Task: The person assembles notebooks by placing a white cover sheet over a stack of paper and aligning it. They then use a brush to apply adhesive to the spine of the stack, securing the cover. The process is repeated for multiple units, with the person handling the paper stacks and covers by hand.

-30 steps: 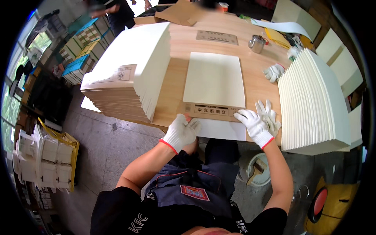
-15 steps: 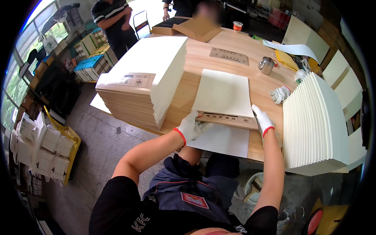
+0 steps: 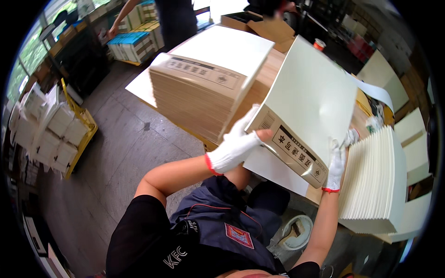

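Consists of one thick, flat rectangular pad of white sheets (image 3: 320, 97), closed, fitted with a glossy brown band (image 3: 293, 150) along the near short edge. Bears dark printed characters, plus a small round emblem toward the band's right end. Held at both ends of the banded edge, tilted over the pale wood worktop (image 3: 265, 79). Sits turned obliquely, banded edge sloping from upper left to lower right, far edge pointing away.

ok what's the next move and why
Perhaps shift the white rectangular brown-banded pad toward the brown-edged paper stack: the white-gloved left hand grips its corner, the white-gloved right hand meets its edge, and the stack's top bears a similar band.
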Motion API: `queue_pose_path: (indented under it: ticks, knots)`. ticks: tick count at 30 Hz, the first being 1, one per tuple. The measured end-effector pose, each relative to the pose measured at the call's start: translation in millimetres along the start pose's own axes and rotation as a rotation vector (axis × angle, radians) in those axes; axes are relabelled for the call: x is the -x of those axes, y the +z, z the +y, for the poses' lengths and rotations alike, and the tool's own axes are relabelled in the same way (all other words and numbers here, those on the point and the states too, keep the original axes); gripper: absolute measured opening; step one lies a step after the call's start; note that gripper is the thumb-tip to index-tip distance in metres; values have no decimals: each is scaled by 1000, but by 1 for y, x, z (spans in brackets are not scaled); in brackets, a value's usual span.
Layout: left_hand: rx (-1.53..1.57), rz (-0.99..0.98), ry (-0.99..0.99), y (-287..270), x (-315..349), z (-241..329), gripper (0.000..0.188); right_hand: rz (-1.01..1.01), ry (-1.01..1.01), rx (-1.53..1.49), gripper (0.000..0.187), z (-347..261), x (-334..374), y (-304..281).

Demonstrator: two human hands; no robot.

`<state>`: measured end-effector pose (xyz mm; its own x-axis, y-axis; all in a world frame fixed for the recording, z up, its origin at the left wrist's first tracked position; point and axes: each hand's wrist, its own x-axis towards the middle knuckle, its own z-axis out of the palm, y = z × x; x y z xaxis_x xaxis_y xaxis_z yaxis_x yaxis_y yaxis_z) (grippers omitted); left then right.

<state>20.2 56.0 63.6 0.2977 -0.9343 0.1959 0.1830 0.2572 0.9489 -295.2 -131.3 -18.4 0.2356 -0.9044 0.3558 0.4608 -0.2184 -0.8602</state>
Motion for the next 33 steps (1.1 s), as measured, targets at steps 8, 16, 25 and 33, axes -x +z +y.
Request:
queue_pose_path:
  ticks: [8,16,25,33]
  knots:
    - [-346,378,380,-150,-32,114,50,76,-20,-111,41,7,-92,244]
    - [-1298,375,-19,-249,-84,110,44,-176,91,1228,46,31,-126,296]
    - [-1169,423,4,-260,-78,106,47,-180,-83,1331,41,36,-108,299]
    - [-891,389,126,-281,-100,82,35,-412,-169,1342,40,21,-100,285]
